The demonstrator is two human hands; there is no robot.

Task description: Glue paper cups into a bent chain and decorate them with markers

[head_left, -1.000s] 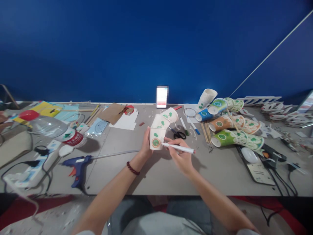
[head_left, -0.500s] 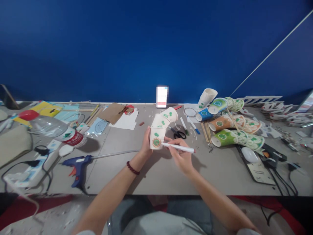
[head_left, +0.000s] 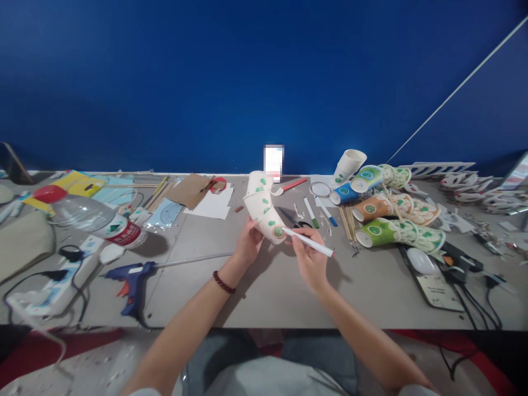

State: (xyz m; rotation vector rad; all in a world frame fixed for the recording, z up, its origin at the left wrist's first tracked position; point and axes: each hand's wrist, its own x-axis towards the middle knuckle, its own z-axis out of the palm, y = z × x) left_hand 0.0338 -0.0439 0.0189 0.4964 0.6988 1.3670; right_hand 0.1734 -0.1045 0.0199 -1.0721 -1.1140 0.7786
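My left hand (head_left: 249, 242) grips a bent chain of white paper cups (head_left: 264, 208) printed with green marks, near its lower end. That lower cup bears a round emblem ringed in orange. A white marker pen (head_left: 309, 241) is pinched in my right hand (head_left: 310, 259), its tip at the emblem; whether it touches the paper I cannot tell. Behind the right hand lie scissors (head_left: 304, 224), partly hidden. A green-ended marker (head_left: 311, 212) and a blue-ended marker (head_left: 328, 213) rest farther back on the table.
On the right lie coloured cup chains, green (head_left: 376, 233), orange (head_left: 367, 209) and blue (head_left: 345, 192), near a stack of white cups (head_left: 351, 164). Leftward are a blue glue gun (head_left: 134, 280), a plastic bottle (head_left: 88, 214), a power strip (head_left: 68, 278) and cardboard (head_left: 190, 190). A blurred screen (head_left: 273, 160) stands behind.
The cup chain has turned: its far end swung from right to left, while its lower end shifted right. The marker moved slightly right with my right hand, its tip still by the emblem.
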